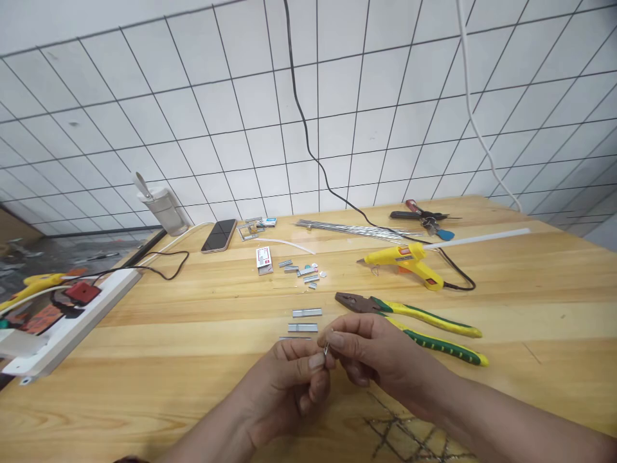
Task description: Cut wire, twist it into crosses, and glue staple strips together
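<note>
Over the front middle of the table, my left hand and my right hand meet fingertip to fingertip. Between their pinched thumbs and forefingers is a small shiny metal piece, too small to name exactly. Just beyond the fingers lie strips of staples, roughly side by side; the nearest is partly covered by my left hand. Pliers with yellow and green handles rest beside and beyond my right hand, their jaws pointing left.
A small white and red box stands near loose staple strips. At right lies a yellow glue gun. Behind are metal rods, keys and a phone. A power strip lines the left edge; dark scribbles mark the front.
</note>
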A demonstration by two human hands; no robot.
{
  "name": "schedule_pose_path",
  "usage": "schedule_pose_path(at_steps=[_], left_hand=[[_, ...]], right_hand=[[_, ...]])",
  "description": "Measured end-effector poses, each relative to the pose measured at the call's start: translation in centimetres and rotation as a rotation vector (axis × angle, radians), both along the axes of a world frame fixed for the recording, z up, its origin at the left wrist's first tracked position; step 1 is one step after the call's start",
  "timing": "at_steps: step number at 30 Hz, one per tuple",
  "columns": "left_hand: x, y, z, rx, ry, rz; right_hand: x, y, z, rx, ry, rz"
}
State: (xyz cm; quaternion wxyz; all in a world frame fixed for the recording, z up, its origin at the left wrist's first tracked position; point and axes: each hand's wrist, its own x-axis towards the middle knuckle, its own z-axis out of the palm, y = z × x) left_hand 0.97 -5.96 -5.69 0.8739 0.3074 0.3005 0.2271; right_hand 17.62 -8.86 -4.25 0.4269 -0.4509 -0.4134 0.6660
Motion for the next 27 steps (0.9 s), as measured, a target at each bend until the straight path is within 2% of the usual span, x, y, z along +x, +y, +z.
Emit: schedule_pose_path(at_steps=[4, 9, 20, 27], left_hand=[[-0.08, -0.02, 0.14, 0.011, 0.015, -0.002], [-0.01, 0.2, 0.21, 0.132, 0.079, -0.012], [-0.2, -0.12, 0.05, 0.222, 0.164, -0.029], [-0.16, -0.15, 0.36, 0.192, 0.131, -0.001]], right_hand=[[-0.18, -0.03, 0.5, 0.01, -0.047, -0.05], [-0.08, -0.09, 0.93, 0.059, -0.125, -0.094], [-0.15, -0.12, 0.73, 0.147, -0.116, 0.004], [-0.29, 0.04, 0.41, 0.046, -0.088, 0.002]])
